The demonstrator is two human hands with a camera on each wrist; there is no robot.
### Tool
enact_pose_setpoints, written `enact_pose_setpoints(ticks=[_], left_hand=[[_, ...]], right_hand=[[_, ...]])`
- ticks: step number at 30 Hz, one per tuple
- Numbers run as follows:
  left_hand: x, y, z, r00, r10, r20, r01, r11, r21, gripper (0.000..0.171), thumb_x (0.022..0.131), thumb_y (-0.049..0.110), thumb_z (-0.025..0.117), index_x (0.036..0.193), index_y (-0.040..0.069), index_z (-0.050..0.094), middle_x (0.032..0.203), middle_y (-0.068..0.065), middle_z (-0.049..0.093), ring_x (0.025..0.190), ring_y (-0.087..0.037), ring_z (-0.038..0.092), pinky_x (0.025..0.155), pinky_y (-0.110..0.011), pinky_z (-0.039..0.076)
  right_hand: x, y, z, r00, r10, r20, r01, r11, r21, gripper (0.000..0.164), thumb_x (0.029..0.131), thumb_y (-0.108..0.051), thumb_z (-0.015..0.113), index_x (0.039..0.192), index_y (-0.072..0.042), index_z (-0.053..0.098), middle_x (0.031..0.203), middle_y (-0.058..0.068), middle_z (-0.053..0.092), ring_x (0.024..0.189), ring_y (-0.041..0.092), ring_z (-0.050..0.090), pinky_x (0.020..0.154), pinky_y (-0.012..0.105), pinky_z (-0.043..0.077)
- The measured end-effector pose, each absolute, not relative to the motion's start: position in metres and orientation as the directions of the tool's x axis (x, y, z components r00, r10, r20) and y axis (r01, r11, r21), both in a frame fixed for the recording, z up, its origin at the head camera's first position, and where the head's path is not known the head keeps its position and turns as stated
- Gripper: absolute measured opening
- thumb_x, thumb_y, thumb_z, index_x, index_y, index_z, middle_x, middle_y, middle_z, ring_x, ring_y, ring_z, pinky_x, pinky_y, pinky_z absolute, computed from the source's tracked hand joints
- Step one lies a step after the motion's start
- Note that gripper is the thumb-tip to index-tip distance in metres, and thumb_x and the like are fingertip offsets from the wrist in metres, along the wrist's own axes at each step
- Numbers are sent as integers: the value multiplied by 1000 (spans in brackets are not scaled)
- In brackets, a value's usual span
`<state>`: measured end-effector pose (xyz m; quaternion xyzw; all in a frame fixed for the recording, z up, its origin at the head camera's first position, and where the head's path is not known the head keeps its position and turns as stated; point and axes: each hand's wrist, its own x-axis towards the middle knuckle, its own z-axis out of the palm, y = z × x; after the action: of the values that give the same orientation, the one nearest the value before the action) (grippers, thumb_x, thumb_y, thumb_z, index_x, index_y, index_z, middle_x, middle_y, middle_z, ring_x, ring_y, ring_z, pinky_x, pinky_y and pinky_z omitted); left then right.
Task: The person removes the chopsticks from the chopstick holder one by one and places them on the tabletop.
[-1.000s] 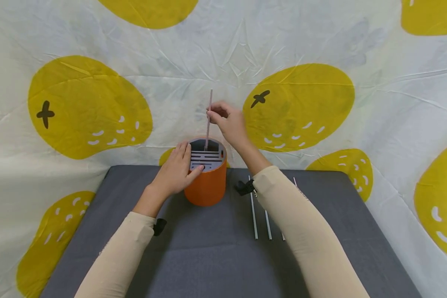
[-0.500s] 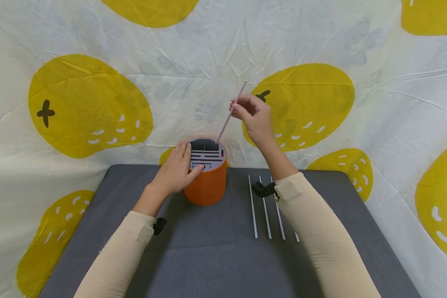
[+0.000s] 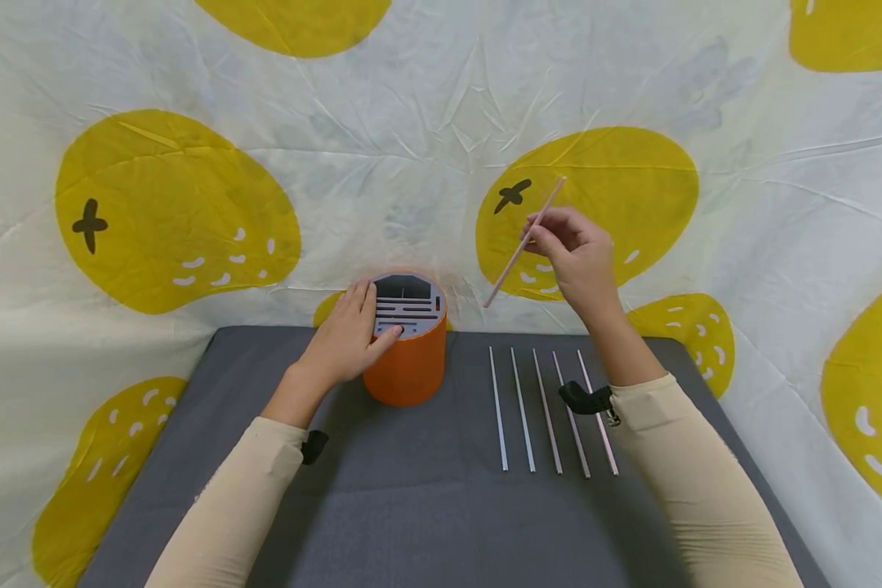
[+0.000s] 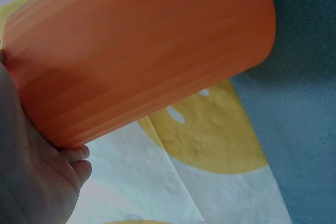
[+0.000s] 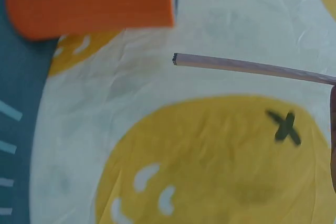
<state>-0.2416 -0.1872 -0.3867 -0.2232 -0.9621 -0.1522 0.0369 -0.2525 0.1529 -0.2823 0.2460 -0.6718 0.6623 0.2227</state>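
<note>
An orange round container (image 3: 409, 369) with a grey slotted top stands at the back of the table. My left hand (image 3: 341, 333) rests on the left side of its rim, fingers straight and thumb lying over the front of the top. In the left wrist view, the palm (image 4: 39, 177) lies against the container's upper end. To the right, my right hand (image 3: 579, 257) pinches a thin pink stick (image 3: 513, 265) between thumb and fingertips. The stick slants in the air, its lower end apart from the container. In the right wrist view its cut end (image 5: 181, 59) shows dark.
Several thin pale sticks (image 3: 546, 408) lie side by side on the grey cloth-covered table (image 3: 412, 514), right of the container. A black wrist strap (image 3: 586, 398) overlaps some of them. White fabric with yellow fruit shapes (image 3: 176, 212) hangs close behind the table.
My right hand has lifted the pink stick out of the container's back opening and carried it to the right, tilting it. The left hand stays in place.
</note>
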Motion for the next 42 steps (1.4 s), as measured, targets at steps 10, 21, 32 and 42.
enact_pose_setpoints(ticks=[10,21,32,42], left_hand=[[-242,-188,-387,-892,426,150,451,849,273,92,106,63,34,163,-6,11,172,-25,7,160,-41,7,131,-53,10],[-240,-196,-383,-898,421,127,440,852,284,93,106,64,32,163,-6,9,172,-25,5,161,-41,4,131,-54,9],[-239,-199,-382,-897,419,141,442,853,277,93,106,63,33,163,-6,10,172,-26,5,160,-43,5,130,-54,9],[-236,-201,-382,-898,417,138,439,854,279,93,106,63,34,163,-7,11,172,-26,6,160,-42,5,130,-54,9]], right_hand=[[-237,215,-313,-805,38,593,-590,65,-805,21,96,8,66,111,21,64,96,5,74,84,15,74,78,26,62],[-227,271,-352,-856,56,514,-505,119,-855,17,96,10,64,110,7,73,93,3,76,80,10,75,75,21,60],[-218,300,-382,-921,59,385,-313,475,-822,25,100,3,62,121,18,64,85,-23,69,72,1,69,68,11,57],[-230,338,-430,-969,37,243,-161,654,-740,34,105,-18,61,127,7,68,95,2,77,74,-5,67,67,12,57]])
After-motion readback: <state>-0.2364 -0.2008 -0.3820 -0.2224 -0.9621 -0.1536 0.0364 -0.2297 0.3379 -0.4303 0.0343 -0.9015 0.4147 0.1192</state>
